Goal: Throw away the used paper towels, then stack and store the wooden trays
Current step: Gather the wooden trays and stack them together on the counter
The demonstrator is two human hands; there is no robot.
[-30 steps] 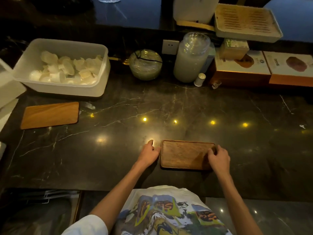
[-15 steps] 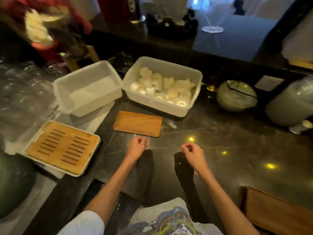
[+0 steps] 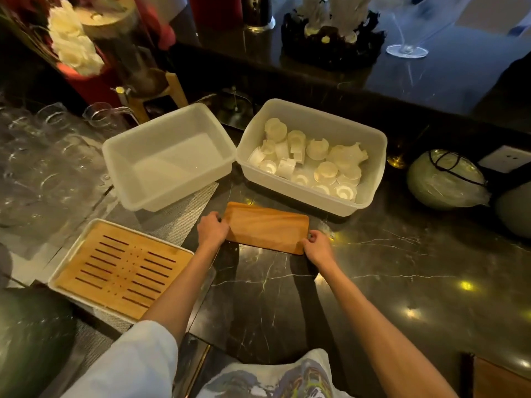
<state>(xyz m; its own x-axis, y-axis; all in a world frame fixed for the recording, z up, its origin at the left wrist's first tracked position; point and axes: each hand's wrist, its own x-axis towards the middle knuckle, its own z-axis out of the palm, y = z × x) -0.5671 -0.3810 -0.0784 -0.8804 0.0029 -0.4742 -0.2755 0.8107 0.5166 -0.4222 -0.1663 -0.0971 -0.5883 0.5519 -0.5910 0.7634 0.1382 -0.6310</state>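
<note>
On the dark tabletop I see no paper towels; the wooden tray lies before the bins, unstacked, my left hand and right hand fingers gripping its ends, storing still ahead

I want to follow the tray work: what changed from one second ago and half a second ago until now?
The left hand and right hand let go of the darker tray, reached forward to the lighter wooden tray, and now grip its two short ends. Both trays, the two plastic tubs and the slatted tray appear not to have moved.
</note>
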